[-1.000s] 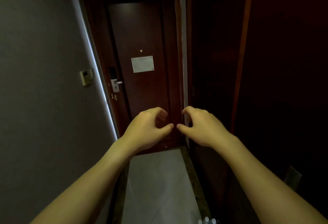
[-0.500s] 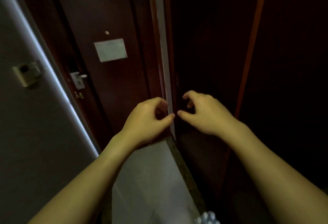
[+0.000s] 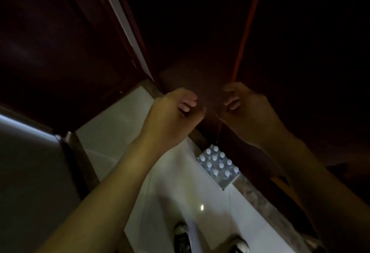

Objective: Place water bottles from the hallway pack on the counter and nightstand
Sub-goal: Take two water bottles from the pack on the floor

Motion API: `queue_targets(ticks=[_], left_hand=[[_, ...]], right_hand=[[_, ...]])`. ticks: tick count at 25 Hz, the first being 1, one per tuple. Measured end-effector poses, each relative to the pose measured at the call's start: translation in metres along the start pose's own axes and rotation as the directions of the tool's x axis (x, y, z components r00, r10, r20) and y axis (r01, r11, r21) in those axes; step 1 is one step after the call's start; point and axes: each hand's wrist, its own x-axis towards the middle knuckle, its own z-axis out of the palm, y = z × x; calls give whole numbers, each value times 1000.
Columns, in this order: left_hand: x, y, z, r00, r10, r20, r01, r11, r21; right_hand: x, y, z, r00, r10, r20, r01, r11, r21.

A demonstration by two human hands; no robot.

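Water bottle pack [image 3: 218,166] sits on the pale floor [image 3: 120,132] at lower centre, against the dark wall; left hand [image 3: 172,116] and right hand [image 3: 248,112] hover above, fingers curled, each grip empty

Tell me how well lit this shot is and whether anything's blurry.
Head view: very dim, upper half almost black; only the pale floor tile and the bottle pack catch light. Left hand and right hand look soft, slightly motion-blurred. Wide-angle lens tilts the lines.
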Motion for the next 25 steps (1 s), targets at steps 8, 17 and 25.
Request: queue_targets(ticks=[8, 17, 25], left_hand=[[-39, -326, 371, 975, -145, 170, 165, 981, -107], [-100, -536, 653, 964, -263, 43, 264, 919, -293], [-91, -547, 667, 979, -190, -76, 181, 978, -108]], right_hand=[[-38, 381, 295, 945, 327, 8, -327, 945, -4], [-81, 604, 557, 795, 518, -317, -441, 851, 284], [-68, 621, 566, 785, 569, -247, -513, 819, 255]])
